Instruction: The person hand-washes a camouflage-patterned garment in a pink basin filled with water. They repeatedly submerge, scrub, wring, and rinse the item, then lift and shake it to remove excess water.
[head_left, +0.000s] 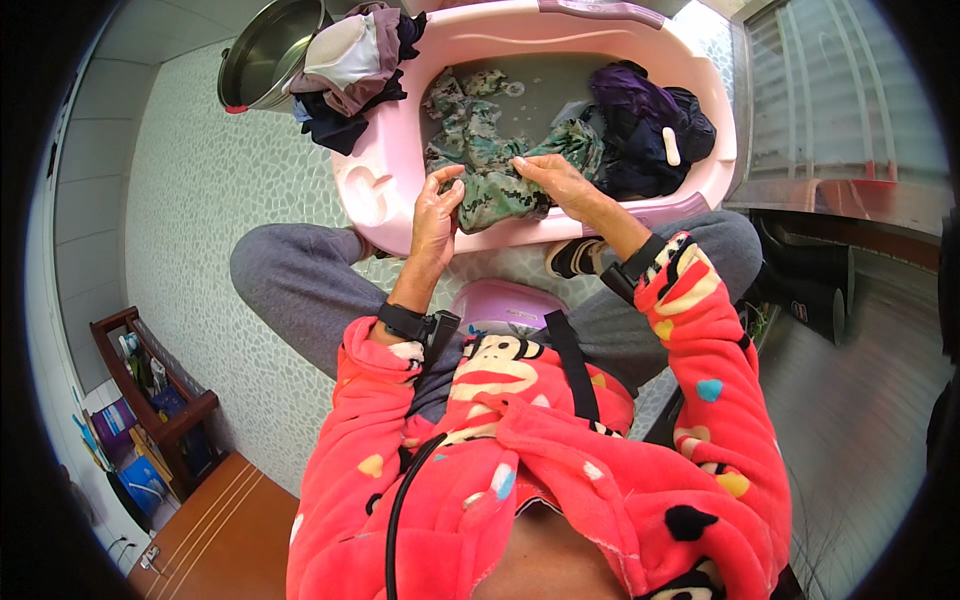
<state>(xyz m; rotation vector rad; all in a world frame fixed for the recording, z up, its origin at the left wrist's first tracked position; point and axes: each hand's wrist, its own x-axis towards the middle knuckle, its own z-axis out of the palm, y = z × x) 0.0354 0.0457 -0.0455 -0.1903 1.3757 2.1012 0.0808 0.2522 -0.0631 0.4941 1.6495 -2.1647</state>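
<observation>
A wet camouflage garment (491, 196) is stretched between my two hands over the near rim of a pink plastic tub (379, 161). My left hand (436, 214) grips its left edge between thumb and fingers. With thumb and forefinger, my right hand (559, 182) pinches the cloth near its upper right. The rest of the garment trails back into grey, cloudy water (551, 86). At the tub's right end lies a heap of dark clothing (645, 161) with a purple piece (630, 94) on it. A white, oblong object (670, 146) rests on that heap.
Beyond the tub's left corner stands a metal bucket (262, 64). Several garments (345, 56) drape over the rim there. A lilac plastic stool (510, 300) shows between my legs. To the right are black boots (814, 289) and a glazed door (840, 97); a wooden rack (169, 409) stands left.
</observation>
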